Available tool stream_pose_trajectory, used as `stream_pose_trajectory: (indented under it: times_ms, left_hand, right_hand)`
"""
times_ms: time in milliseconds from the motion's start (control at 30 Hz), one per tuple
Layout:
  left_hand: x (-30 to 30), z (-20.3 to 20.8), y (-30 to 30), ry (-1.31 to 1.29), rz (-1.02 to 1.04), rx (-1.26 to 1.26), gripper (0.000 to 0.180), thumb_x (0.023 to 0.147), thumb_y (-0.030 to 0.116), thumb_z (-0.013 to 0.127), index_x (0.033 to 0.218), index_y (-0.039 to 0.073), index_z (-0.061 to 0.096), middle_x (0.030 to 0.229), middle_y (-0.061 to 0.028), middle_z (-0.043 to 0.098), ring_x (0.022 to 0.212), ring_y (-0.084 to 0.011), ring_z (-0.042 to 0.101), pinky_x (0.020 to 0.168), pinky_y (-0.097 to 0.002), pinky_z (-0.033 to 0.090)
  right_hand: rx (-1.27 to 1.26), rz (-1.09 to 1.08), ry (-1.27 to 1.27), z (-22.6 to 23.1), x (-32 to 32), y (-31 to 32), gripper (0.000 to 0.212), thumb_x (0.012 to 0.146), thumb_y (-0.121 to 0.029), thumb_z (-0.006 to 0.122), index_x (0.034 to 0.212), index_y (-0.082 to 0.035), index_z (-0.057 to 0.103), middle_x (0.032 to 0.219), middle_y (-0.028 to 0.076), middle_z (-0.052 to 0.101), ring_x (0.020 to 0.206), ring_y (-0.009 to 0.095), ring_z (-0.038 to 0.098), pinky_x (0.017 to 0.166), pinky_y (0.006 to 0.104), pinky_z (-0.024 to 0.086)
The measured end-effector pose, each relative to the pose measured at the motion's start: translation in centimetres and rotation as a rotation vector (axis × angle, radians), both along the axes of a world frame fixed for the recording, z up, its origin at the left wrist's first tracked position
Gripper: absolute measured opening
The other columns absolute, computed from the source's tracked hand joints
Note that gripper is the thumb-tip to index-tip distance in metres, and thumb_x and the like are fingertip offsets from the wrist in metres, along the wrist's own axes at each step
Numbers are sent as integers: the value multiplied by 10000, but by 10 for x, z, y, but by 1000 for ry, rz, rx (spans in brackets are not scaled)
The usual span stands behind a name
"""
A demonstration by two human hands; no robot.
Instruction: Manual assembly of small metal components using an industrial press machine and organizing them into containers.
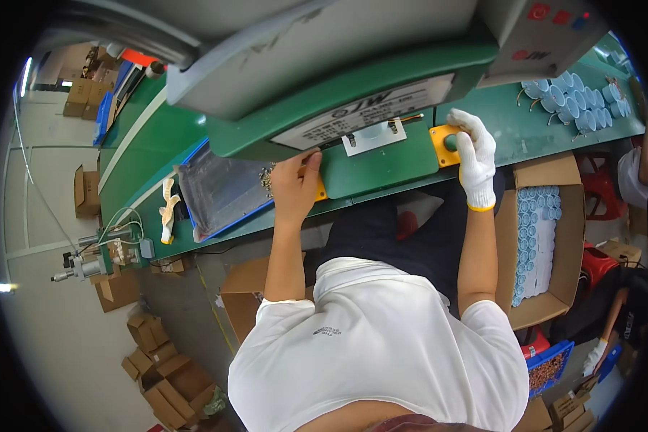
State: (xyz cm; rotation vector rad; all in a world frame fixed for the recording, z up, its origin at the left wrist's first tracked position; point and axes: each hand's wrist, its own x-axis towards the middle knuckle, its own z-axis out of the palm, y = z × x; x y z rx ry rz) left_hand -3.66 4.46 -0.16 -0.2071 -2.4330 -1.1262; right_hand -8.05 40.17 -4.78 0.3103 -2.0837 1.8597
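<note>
My bare left hand curls over a yellow button box at the front edge of the green machine base; the hand hides most of that box. On the right, my gloved right hand wraps the side of a second yellow button box, its fingers and thumb against the green push button. Between the hands, a white plate lies on the base under the machine head. A pale round piece and small dark fittings show on the plate, partly hidden by the head.
Left of the machine stands a blue-rimmed tray with small brass-coloured parts; a work glove lies beside it. Light blue cups with wires sit at the far right. An open carton of similar cups stands near my right arm.
</note>
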Motion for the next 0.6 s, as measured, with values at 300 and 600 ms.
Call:
stream_pose_trajectory:
  times_ms: [300,600]
  left_hand:
    - [-10,-7,-7,42,76,93,133,975,84,804,1071,-1,842,885,-134,806,804,-193,757,690,-329,600]
    - [-4,-7,-6,-3,-16,280,123,980,-56,771,1101,-79,770,1043,-73,742,940,-129,697,856,-260,561]
  right_hand:
    - [-4,-30,41,5,-3,-5,345,999,-93,660,1311,48,704,1215,181,757,1119,278,748,1008,383,583]
    - [53,-72,94,9,0,-2,308,978,-113,671,1250,19,731,1169,179,764,1062,314,740,978,415,578]
